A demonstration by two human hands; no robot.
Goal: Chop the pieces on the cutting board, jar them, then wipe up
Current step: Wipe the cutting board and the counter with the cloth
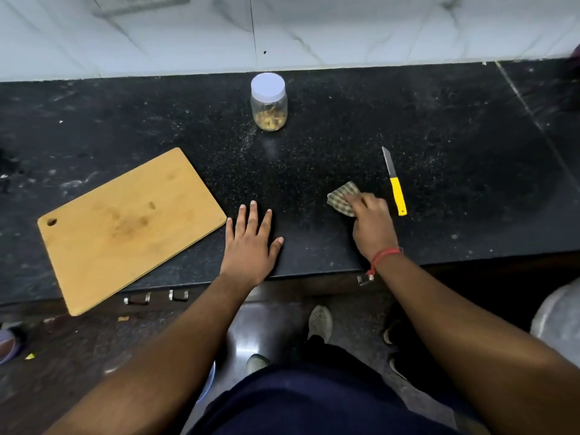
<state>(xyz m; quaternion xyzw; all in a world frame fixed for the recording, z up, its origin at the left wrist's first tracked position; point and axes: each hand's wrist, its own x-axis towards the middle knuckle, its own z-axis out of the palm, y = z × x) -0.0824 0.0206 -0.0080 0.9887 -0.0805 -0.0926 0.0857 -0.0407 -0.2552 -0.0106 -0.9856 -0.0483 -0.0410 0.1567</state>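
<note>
While right hand (372,219) grip is pinching checked cloth (342,197) on table (455,152), left hand (251,243) is lying spread; wiping rightward is risking knocking yellow-handled knife (396,189).

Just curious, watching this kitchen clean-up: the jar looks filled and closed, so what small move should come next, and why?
Probably sweep the cloth leftward across the dark counter. The right hand holds it against the surface beside the knife, the jar is lidded with pieces inside, the cutting board is bare, and pale specks show between jar and cloth.
</note>
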